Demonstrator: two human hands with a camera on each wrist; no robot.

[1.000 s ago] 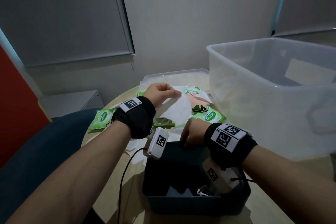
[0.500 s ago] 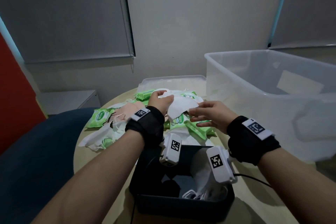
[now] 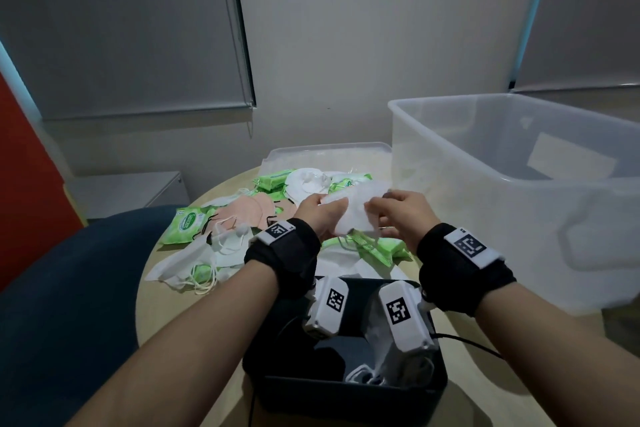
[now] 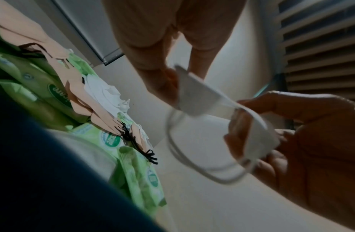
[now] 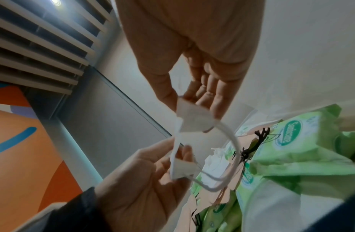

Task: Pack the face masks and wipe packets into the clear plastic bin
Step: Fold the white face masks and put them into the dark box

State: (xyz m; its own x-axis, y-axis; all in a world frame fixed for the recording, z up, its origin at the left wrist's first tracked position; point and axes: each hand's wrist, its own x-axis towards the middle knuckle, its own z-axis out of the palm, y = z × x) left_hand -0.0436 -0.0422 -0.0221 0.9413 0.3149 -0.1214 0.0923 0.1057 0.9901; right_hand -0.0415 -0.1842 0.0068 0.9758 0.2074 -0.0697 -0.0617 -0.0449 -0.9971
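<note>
Above the pile on the round table, a white face mask [image 3: 353, 210] is held between both hands. My left hand [image 3: 322, 210] pinches its left end and my right hand [image 3: 379, 210] pinches its right end. In the left wrist view the mask [image 4: 196, 97] stretches from the left hand [image 4: 168, 81] to the right hand [image 4: 258, 138], with an ear loop [image 4: 192, 164] hanging below. In the right wrist view the mask [image 5: 192, 119] spans the right hand [image 5: 190, 97] and the left hand [image 5: 172, 160]. The clear plastic bin [image 3: 467, 218] stands at the right.
Green wipe packets [image 3: 187, 225], pink masks [image 3: 252, 208] and white masks [image 3: 207, 260] lie heaped on the table. A clear lid [image 3: 329, 154] lies behind the heap. A dark box [image 3: 346, 392] holding a white mask sits at the near edge. A blue chair [image 3: 69, 288] is left.
My left hand lifted the white mask off the pile. My right hand left the dark box, came up and took hold of the mask's other end.
</note>
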